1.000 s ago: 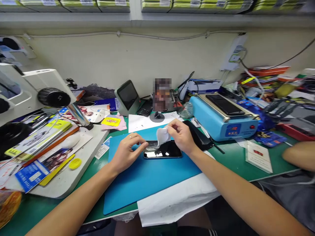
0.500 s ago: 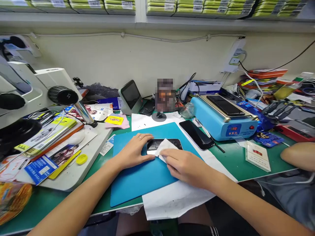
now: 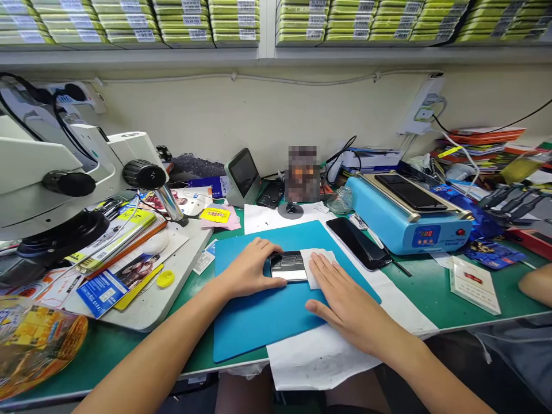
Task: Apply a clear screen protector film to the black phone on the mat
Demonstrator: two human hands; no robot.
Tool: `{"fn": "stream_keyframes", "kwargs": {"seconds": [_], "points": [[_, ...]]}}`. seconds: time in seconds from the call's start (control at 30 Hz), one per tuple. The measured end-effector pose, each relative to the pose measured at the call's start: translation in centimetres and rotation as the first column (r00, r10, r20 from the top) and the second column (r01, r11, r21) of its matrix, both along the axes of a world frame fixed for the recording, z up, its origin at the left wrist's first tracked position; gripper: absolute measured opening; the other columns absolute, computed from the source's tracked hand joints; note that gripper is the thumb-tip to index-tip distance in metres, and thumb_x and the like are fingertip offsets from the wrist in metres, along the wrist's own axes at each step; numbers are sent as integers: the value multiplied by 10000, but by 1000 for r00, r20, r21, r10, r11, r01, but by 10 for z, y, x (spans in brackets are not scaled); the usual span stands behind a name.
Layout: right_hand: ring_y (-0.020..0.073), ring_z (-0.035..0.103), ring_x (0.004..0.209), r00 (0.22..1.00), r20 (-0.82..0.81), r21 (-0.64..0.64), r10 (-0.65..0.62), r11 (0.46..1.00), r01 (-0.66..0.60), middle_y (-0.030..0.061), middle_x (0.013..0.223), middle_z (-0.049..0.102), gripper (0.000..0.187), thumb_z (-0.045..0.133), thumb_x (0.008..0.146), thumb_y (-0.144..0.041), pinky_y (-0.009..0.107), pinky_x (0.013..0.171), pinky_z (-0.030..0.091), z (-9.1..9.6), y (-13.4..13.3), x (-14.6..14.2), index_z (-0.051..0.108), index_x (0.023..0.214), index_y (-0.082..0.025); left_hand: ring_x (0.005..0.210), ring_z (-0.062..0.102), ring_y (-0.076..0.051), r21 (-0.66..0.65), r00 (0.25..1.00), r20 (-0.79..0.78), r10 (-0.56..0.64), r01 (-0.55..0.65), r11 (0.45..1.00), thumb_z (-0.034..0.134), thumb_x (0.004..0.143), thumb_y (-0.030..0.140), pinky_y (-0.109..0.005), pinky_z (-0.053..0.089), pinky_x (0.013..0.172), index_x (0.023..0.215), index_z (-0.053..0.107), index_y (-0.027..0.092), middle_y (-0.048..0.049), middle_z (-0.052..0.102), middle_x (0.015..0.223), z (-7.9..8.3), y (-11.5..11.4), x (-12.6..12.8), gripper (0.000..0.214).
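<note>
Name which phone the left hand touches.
The phone partly under white cloth, on the blue mat; the black phone beside it and the dark phone atop the blue machine are untouched.

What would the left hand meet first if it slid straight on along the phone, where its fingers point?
Probably the white wipe, on which the right hand lies flat; exact heights are hard to judge.

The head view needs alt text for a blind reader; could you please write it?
A person's left hand holds a phone on a blue mat; the right hand lies on a white wipe over its right end.
</note>
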State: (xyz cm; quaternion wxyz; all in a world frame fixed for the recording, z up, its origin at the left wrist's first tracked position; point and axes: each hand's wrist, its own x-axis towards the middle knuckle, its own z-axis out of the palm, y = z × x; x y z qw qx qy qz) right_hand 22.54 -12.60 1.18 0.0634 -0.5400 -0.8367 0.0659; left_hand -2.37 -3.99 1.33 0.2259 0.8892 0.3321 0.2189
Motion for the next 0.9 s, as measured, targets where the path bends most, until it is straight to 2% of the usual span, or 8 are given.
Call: {"fn": "stream_keyframes", "kwargs": {"seconds": [0.07, 0.17, 0.33, 0.4, 0.57, 0.63, 0.77, 0.9], "points": [[356, 211, 1512, 999, 19, -29, -32, 999, 33, 218, 1634, 199, 885, 363, 976, -665, 589, 1181, 321, 1, 7, -6, 246, 1580, -29, 1065, 552, -287, -5, 1000, 1, 0, 0, 1000, 819, 821, 365, -401, 476, 883, 1201, 576, 214, -65, 640, 1142, 0, 0, 0, 475], [353, 192, 1518, 998, 30, -27, -62, 998, 63, 223, 1636, 186, 890, 328, 982, -666, 582, 1188, 306, 0, 8, -14, 236, 1578, -11, 1071, 549, -288, -16, 1000, 3, -1, 1, 1000, 819, 826, 386, -408, 475, 892, 1208, 573, 214, -68, 641, 1155, 1, 0, -1, 486], [394, 213, 1503, 991, 64, -30, -118, 992, 120, 222, 1636, 168, 933, 318, 958, -708, 591, 1169, 333, -6, -21, -15, 264, 1569, -5, 1083, 542, -290, -27, 1000, -3, -3, 3, 1000, 842, 812, 413, -413, 471, 912, 1222, 570, 211, -66, 644, 1176, 0, 3, -2, 532], [392, 220, 1500, 989, 71, -47, -130, 990, 134, 208, 1638, 171, 938, 320, 950, -718, 574, 1167, 346, -5, -24, -13, 273, 1569, -15, 1089, 542, -287, -27, 1000, -5, -8, 8, 1000, 841, 815, 425, -409, 470, 919, 1234, 567, 216, -61, 644, 1187, -1, 4, -3, 543], [350, 177, 1520, 985, 61, -104, -162, 980, 168, 172, 1648, 170, 923, 259, 961, -720, 533, 1197, 300, 6, 3, -17, 245, 1579, -35, 1100, 541, -288, -16, 1000, -12, -7, 6, 1000, 834, 824, 434, -412, 464, 936, 1242, 574, 217, -62, 649, 1196, -2, 4, -3, 538], [351, 155, 1526, 983, 68, -113, -173, 977, 179, 185, 1653, 153, 950, 242, 955, -734, 540, 1208, 270, 9, 9, -25, 223, 1579, -18, 1118, 534, -297, -8, 1000, -18, 0, 0, 1000, 834, 822, 445, -423, 461, 947, 1261, 572, 208, -72, 645, 1212, -2, 4, -3, 563], [378, 163, 1525, 988, 39, -142, -148, 978, 153, 219, 1650, 151, 1004, 251, 931, -767, 560, 1205, 272, 8, -1, -46, 246, 1569, 8, 1183, 507, -330, 20, 999, -40, 17, -16, 1000, 840, 793, 518, -476, 425, 1008, 1332, 549, 208, -100, 607, 1290, -4, 6, -5, 686], [359, 134, 1536, 993, -51, -171, -105, 981, 95, 176, 1668, 139, 946, 293, 940, -740, 558, 1216, 251, 9, -1, -57, 243, 1588, -53, 1192, 492, -338, 49, 997, -70, 10, -6, 999, 838, 753, 605, -498, 397, 1040, 1333, 574, 228, -102, 587, 1279, -6, 10, -11, 741]]}}
